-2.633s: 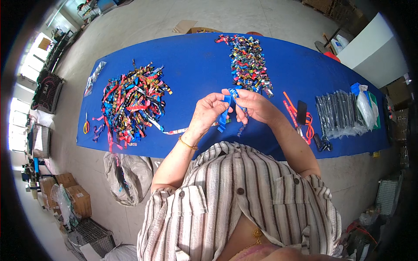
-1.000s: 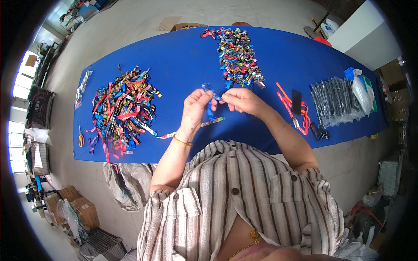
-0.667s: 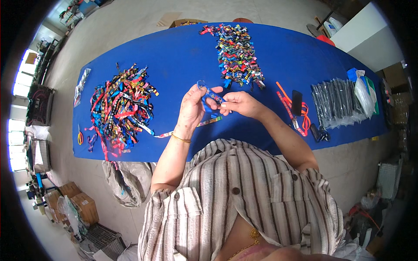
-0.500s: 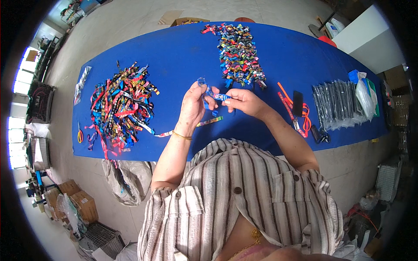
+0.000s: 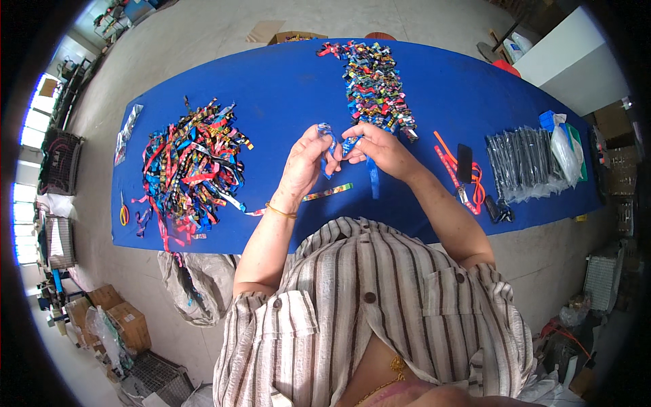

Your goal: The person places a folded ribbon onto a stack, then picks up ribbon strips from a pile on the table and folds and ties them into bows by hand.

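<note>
A blue printed ribbon strap (image 5: 373, 179) is held up between my two hands above the table. My left hand (image 5: 308, 154) pinches it, with a loop standing up over the fingertips and a piece hanging below. Close beside it, my right hand (image 5: 381, 148) grips the strap between thumb and fingers, and a tail drops under that hand. Left of my hands lies a tangled heap of colourful printed straps (image 5: 193, 166), one trailing toward my left wrist. Beyond my right hand, a dense block of small folded straps (image 5: 374, 85) stretches to the table's far edge.
The blue-covered table (image 5: 285, 88) also bears yellow-handled scissors (image 5: 124, 211) at the left edge and a clear packet (image 5: 129, 132). On the right are a dark phone-like slab (image 5: 464, 163), an orange strap (image 5: 477, 193) and a row of black items in clear plastic (image 5: 522, 163).
My right hand has moved slightly up and closer to my left. Less strap spans the gap between them, and a longer blue tail now hangs below my right hand.
</note>
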Motion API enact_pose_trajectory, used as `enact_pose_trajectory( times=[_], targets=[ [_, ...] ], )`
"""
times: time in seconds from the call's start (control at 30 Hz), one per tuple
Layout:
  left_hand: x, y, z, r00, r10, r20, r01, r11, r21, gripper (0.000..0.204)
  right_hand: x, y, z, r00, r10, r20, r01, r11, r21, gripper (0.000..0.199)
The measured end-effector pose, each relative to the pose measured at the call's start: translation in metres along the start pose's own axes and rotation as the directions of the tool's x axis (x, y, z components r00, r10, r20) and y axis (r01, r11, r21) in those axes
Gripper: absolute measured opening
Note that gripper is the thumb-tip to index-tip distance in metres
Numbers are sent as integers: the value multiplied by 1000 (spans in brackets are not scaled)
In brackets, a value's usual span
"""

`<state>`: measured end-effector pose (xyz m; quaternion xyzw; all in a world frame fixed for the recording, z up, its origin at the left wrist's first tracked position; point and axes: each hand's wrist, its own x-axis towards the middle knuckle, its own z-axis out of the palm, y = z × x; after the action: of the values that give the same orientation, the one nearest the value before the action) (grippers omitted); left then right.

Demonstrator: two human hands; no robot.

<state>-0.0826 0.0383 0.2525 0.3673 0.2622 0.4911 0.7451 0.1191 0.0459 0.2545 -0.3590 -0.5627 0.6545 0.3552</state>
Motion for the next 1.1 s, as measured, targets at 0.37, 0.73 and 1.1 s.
enact_pose_trajectory(
  times=[0.37, 0.73, 1.1],
  targets=[
    [-9, 15, -13, 993, -113, 26, 105, 972, 211, 9, 20, 14, 33, 985, 109, -131, -110, 994, -3, 26],
    [-9, 11, -21, 983, -180, -41, 185, 962, 200, 10, 10, 5, 46, 991, 131, -36, -129, 990, 53, 30],
    [-5, -5, -12, 998, -44, -54, 51, 990, 133, 11, 11, 18, 26, 997, 19, -75, -23, 998, -50, 15]
  ],
)
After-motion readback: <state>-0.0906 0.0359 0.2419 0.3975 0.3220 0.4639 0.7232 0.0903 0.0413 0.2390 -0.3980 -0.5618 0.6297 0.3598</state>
